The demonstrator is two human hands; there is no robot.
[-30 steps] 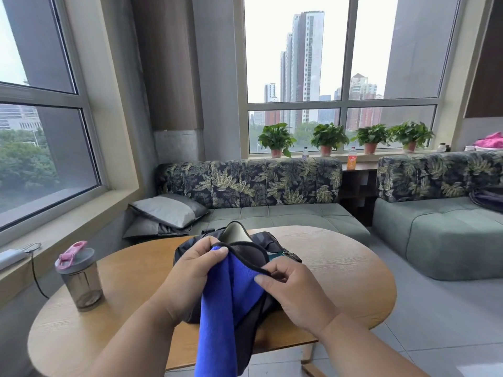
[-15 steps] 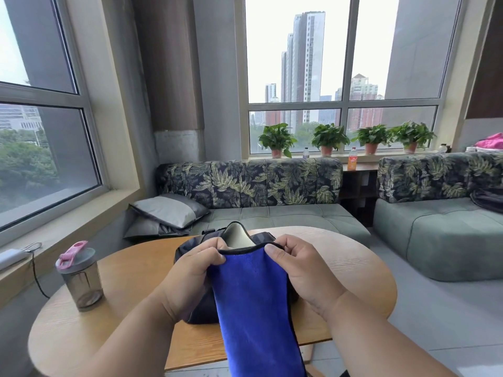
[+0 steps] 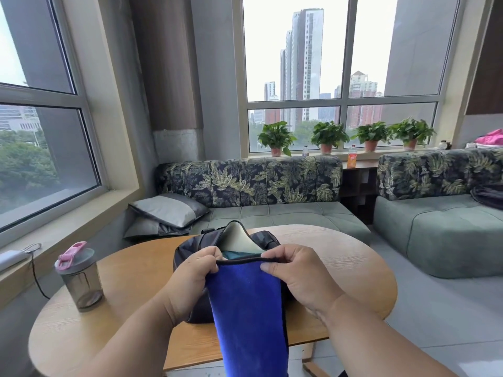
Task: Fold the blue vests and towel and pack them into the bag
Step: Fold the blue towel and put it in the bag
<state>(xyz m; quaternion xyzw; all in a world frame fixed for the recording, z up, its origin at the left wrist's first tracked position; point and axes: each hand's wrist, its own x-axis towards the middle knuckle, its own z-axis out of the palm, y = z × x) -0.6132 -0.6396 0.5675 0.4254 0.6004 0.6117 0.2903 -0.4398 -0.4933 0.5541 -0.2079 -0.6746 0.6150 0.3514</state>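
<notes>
A bright blue cloth with a black trimmed edge (image 3: 249,308) hangs straight down in front of me, its lower end out of view. My left hand (image 3: 192,278) pinches its top left corner and my right hand (image 3: 296,273) pinches its top right corner, stretching the top edge flat. I cannot tell whether it is a vest or the towel. Just behind it a dark bag (image 3: 187,248) lies on the round wooden table (image 3: 130,273), its mouth open with a pale lining flap standing up and something teal inside.
A grey shaker bottle with a pink lid (image 3: 79,276) stands at the table's left. A cable (image 3: 35,270) hangs from the window ledge. Leaf-print sofas (image 3: 272,191) sit behind the table, with grey cushions (image 3: 168,210) at the left end.
The blue cloth was bunched in my left hand at the bag's mouth. My right hand took its other corner and both hands spread the top edge flat, slightly lower now.
</notes>
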